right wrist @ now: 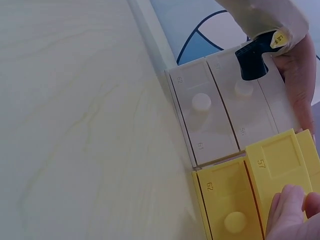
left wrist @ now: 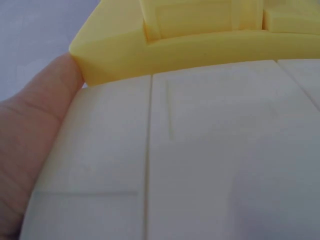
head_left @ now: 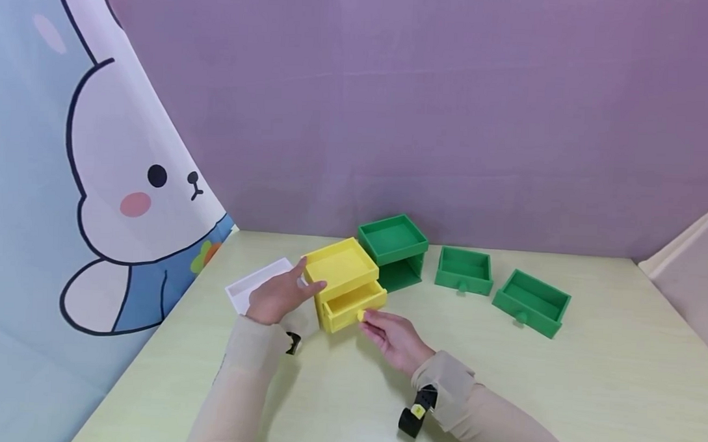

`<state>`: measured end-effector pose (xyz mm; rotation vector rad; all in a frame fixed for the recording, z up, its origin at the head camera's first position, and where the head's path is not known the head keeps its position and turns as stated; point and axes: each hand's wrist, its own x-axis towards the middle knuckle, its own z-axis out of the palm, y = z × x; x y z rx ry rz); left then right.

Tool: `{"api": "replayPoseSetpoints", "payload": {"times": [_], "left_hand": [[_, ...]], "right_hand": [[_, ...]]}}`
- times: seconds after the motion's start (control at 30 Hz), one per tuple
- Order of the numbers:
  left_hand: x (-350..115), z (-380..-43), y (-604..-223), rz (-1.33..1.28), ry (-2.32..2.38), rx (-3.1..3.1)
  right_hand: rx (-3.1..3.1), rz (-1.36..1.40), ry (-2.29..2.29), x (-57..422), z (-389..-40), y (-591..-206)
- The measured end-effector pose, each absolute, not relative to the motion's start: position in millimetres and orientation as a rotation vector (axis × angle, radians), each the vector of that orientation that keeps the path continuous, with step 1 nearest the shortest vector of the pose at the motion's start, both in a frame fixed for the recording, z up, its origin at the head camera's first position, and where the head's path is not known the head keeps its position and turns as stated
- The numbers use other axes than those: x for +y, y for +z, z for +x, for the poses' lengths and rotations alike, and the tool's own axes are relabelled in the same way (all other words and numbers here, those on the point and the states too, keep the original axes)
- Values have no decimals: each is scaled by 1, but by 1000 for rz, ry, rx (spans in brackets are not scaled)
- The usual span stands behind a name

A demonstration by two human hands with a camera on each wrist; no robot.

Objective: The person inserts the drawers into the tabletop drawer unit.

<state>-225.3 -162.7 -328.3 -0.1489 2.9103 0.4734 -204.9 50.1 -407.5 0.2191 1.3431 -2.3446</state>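
A small yellow drawer cabinet (head_left: 343, 266) stands on the table with its upper drawer (head_left: 357, 305) partly pulled out. My right hand (head_left: 398, 339) pinches the knob (head_left: 360, 315) of that drawer between thumb and fingers. In the right wrist view, the lower yellow drawer (right wrist: 222, 192), marked 62, sits closed with its round knob showing. A white drawer cabinet (head_left: 243, 292) stands against the yellow one's left side. Across its top lies my left hand (head_left: 280, 295), fingers spread and fairly straight, reaching the yellow cabinet's left edge. White drawer fronts (left wrist: 200, 125) fill the left wrist view.
Behind and right of the yellow cabinet stands a green cabinet (head_left: 393, 240) with an open front. Two loose green drawers, one near it (head_left: 463, 286) and another farther right (head_left: 532, 321), lie on the wooden table (head_left: 594, 398). A purple cloth (head_left: 451, 120) hangs behind.
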Motion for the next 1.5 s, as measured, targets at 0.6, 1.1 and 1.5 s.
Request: {"api": "replayPoseSetpoints", "payload": {"times": [0.6,1.1,1.5], "left_hand": [[-163,-224,-334,-199,484,2874],[-162,-225,-333,-180,484,2879],[-162,-227,-330,-161,475,2897]], "right_hand": [[1324,265,-2396,35,-217,-413],[1329,268,-2386,31,-223,-414],[1342,276,-2426,25,-230,-410]]}}
